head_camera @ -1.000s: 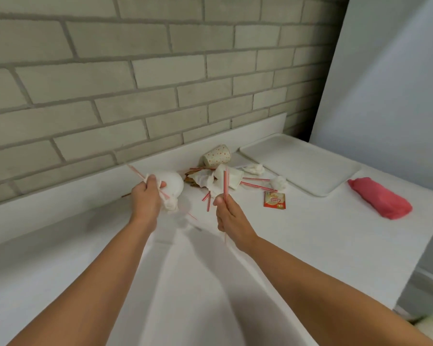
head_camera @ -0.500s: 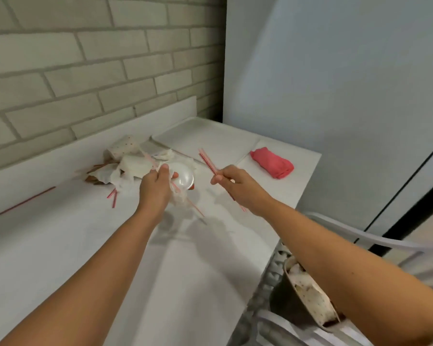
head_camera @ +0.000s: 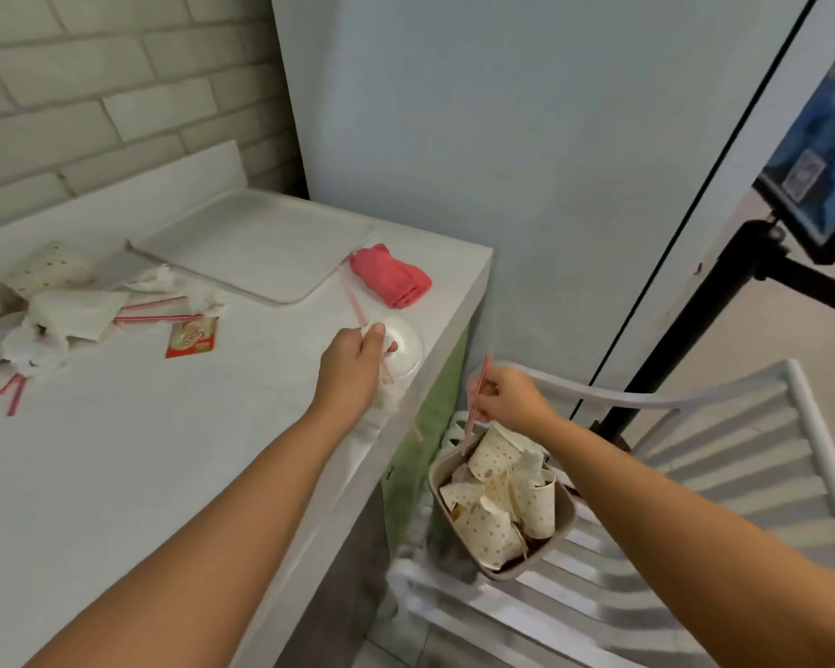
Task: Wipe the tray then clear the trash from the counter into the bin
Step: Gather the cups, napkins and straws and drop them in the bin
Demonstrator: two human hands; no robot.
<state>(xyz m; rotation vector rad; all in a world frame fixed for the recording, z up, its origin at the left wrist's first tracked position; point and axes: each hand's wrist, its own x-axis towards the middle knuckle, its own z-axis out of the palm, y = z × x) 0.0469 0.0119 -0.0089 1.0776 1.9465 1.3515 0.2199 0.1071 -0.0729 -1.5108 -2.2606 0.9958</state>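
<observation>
My left hand (head_camera: 353, 361) grips a clear plastic lid (head_camera: 406, 347), a red straw and crumpled tissue, near the counter's right edge. Past that edge, my right hand (head_camera: 507, 395) pinches red straws (head_camera: 478, 392) just above the bin (head_camera: 557, 535). The bin is a beige tub on a white slatted chair (head_camera: 724, 474), full of dotted paper cups. The white tray (head_camera: 256, 245) lies at the counter's back, with a folded red cloth (head_camera: 391, 277) to its right. Trash remains at the left: tissues (head_camera: 68, 313), a dotted cup (head_camera: 49, 270), loose straws (head_camera: 157, 313) and a red sachet (head_camera: 191, 337).
The white counter (head_camera: 141, 474) ends at a pale wall on the right and a brick wall behind. A black stand (head_camera: 695, 320) holding a screen (head_camera: 820, 180) rises behind the chair. Two short straws (head_camera: 13, 392) lie at the counter's left.
My view has swung right, bringing the bin and chair into sight. Both hands have moved right with their trash; the right hand has left the counter and now hangs over the bin.
</observation>
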